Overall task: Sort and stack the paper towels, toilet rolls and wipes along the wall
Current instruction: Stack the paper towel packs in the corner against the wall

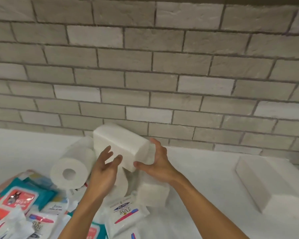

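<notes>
Mid-sort, the right hand (156,163) clasps the end of a paper towel pack (121,144) tilted near the brick wall (162,66), left hand (104,169) open beside it; next, seemingly, squaring it atop the second pack (266,183) on the counter (202,169).

Back wall (145,66) of pale grey bricks laid in staggered courses with darker grey grout, a few bricks whiter than the rest, a dark band (179,0) along its top edge; below, it meets a flat white surface (205,178), lit evenly with soft shadows.
</notes>
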